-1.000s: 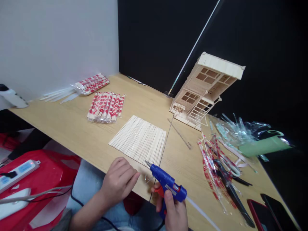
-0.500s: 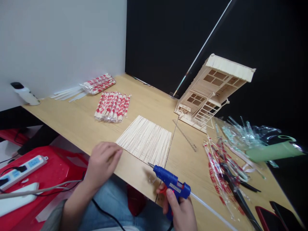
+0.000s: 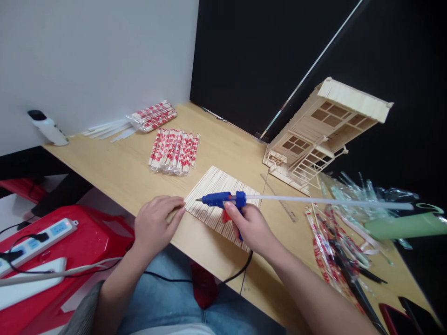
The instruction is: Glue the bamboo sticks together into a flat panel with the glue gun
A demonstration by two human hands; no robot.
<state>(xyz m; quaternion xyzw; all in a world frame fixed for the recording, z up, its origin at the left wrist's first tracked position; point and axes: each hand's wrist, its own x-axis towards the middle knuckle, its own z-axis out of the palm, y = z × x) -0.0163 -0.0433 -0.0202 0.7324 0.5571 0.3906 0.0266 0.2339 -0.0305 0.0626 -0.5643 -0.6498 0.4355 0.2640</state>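
My right hand (image 3: pixel 256 228) grips a blue glue gun (image 3: pixel 218 199) with a long, clear glue stick (image 3: pixel 321 200) sticking out of its back. The nozzle points left, over the left side of a flat panel of pale wooden sticks (image 3: pixel 209 184) laid side by side. The gun and hand cover part of that panel. At the panel's left corner, my left hand (image 3: pixel 159 221) is closed, with thumb and fingertips pinching the edge. A black cord (image 3: pixel 240 270) runs down from the gun's handle.
A wooden model house (image 3: pixel 307 135) stands at the back right, near a ruler (image 3: pixel 279 197). Wrapped chopsticks (image 3: pixel 174 151) lie at the back left. Wrappers (image 3: pixel 321 251), a green bottle (image 3: pixel 405 225) and phones (image 3: pixel 398 318) occupy the right. A power strip (image 3: pixel 38 242) rests on a red stool (image 3: pixel 101 232).
My right hand has raised the glue gun up and left over the panel, turning its nozzle to the left. My left hand has come to the panel's corner. The view has shifted slightly.
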